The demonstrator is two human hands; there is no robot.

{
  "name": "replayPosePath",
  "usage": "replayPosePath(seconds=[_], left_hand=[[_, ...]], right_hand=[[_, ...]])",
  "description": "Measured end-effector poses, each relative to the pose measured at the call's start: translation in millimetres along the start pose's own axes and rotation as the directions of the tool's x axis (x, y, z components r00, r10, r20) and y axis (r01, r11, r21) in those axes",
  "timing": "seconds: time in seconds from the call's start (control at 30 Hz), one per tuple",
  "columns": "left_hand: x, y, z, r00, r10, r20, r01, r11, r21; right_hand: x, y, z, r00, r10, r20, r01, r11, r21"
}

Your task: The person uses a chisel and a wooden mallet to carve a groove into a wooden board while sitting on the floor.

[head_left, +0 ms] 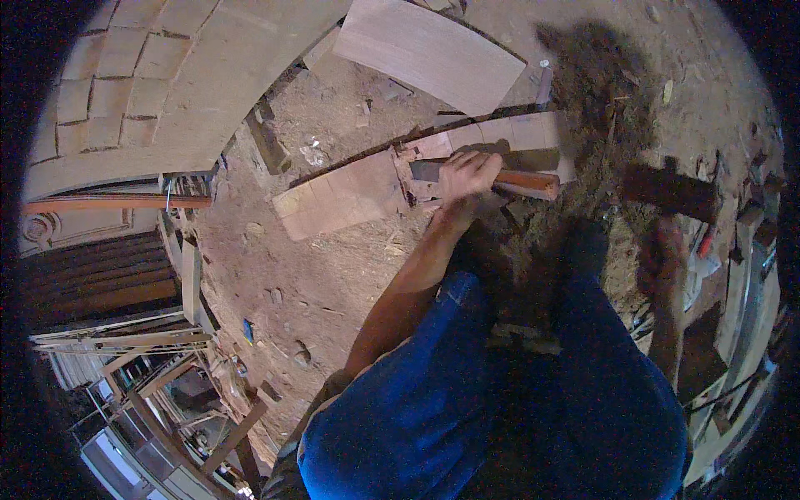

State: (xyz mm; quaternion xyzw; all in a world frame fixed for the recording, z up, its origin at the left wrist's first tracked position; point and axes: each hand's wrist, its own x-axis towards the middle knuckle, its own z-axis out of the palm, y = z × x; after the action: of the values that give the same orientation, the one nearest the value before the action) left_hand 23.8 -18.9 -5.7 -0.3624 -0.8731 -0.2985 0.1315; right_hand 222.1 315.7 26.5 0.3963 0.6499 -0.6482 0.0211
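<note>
My left hand [469, 175] is closed round a chisel, whose orange-brown wooden handle [529, 184] sticks out to the right. Its dark flat blade [423, 171] points left, at a rough notch cut into a pale wooden plank [342, 197]. Chips and splintered edges show around that notch. My right hand [662, 250], dim and smeared, is off to the right in shadow. It grips a mallet with a dark block-shaped head [671, 192], held apart from the chisel; the mallet's handle is mostly hidden.
Another pale board [429, 54] lies beyond the plank. Large wooden panels [200, 92] fill the far left. Timber frames [179, 375] stand at lower left, stacked lengths of wood [742, 317] at right. Offcuts and shavings litter the dirt floor [267, 258] beside my blue-clad legs [400, 408].
</note>
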Motion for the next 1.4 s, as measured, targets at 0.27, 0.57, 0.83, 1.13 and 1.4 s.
replayPosePath(seconds=[0.27, 0.57, 0.83, 1.13, 1.4], left_hand=[[-16, -20, 4, 0.998, 0.037, -0.05, -0.033, 0.996, 0.086], [0, -2, 13, 0.998, -0.016, -0.056, 0.018, 0.999, 0.038], [-4, -2, 20, 1.0, -0.005, -0.015, 0.005, 1.0, 0.001], [0, -1, 11, 0.996, 0.018, -0.087, -0.013, 0.998, 0.057], [-3, -1, 30, 0.986, 0.085, -0.141, -0.076, 0.995, 0.068]], right_hand=[[-26, -97, 40, 0.615, -0.607, 0.504, -0.002, 0.638, 0.77], [-44, -33, 80, 0.842, -0.533, 0.086, 0.537, 0.811, -0.234], [-53, -14, 84, 0.745, -0.644, 0.171, 0.637, 0.612, -0.469], [-67, -89, 92, 0.954, -0.186, -0.234, 0.269, 0.878, 0.397], [-47, -28, 56, 0.938, -0.344, -0.045, 0.336, 0.872, 0.356]])
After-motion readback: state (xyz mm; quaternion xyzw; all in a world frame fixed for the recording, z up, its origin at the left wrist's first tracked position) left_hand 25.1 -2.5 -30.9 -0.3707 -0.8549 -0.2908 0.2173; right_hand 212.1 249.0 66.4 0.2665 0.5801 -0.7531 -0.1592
